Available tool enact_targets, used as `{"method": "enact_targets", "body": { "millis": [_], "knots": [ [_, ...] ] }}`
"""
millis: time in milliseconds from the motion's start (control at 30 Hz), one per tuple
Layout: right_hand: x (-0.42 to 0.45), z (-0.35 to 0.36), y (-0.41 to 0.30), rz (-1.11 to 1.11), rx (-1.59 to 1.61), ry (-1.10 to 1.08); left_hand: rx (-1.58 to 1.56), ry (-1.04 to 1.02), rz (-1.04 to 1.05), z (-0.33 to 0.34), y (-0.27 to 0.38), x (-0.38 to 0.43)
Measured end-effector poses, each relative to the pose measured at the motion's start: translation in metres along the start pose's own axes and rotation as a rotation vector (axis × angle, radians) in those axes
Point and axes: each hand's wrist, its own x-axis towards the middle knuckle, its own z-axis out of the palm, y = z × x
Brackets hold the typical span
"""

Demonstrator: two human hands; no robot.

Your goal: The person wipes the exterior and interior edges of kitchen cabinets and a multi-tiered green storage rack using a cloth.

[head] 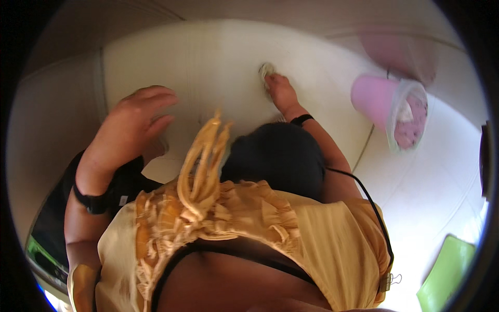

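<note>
My right hand (pixel 281 91) pinches a crumpled pale cloth (pixel 266 71) against the whitish tiled floor (pixel 218 58). The fingers cover part of the cloth, and its edges are blurred. To the left, my left hand (pixel 132 115) hovers bare, thumb and fingers apart with nothing between them. A dark-clothed knee (pixel 276 160) rises between my arms and hides some of the floor.
A pink bin (pixel 372 95) with a clear liner and crumpled white waste stands right of my right hand. A green flat object (pixel 446 271) lies lower right. Yellow ties (pixel 202 167) dangle from my top. A black cable (pixel 370 195) runs past my right arm.
</note>
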Motion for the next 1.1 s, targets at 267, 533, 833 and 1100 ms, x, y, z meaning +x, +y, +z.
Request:
{"method": "enact_targets", "body": {
  "millis": [267, 533, 833, 1100],
  "knots": [
    [0.028, -0.011, 0.04, 0.001, 0.136, -0.171, 0.029, 0.078, -0.006, 0.046, -0.008, 0.002],
    [-0.117, -0.3, 0.062, 0.368, -0.476, 1.008, -0.028, 0.239, 0.04, 0.071, -0.017, -0.051],
    [-0.153, -0.343, 0.11, 0.589, 0.027, 0.768, -0.027, 0.374, 0.144, 0.075, -0.036, -0.024],
    [-0.005, -0.325, -0.287, -0.034, 0.25, 0.084, -0.255, 0.842, 0.339, 0.037, -0.034, -0.088]
  ]
}}
